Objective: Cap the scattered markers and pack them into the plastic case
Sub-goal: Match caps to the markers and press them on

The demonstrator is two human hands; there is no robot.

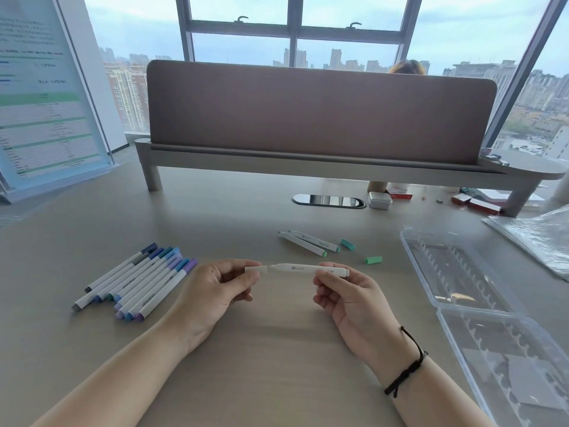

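Head view: two hands bring a white cap up to the tip of a white marker above the desk.

Left hand (212, 291) has its fingers closed on the white cap (256, 269), whose open end sits just at the marker's tip. Right hand (348, 295) pinches the white marker (303, 269) near its far end, barrel level between the two sets of fingertips. Left of the left fingers lies a row of capped markers (138, 283) side by side. Beyond the right fingertips rest two uncapped markers (308, 241) with two green caps (360, 252) loose just beside them. Right of the right fingers, the clear plastic case (425, 241) lies open on the desk (246, 349), its slotted tray holding no markers.
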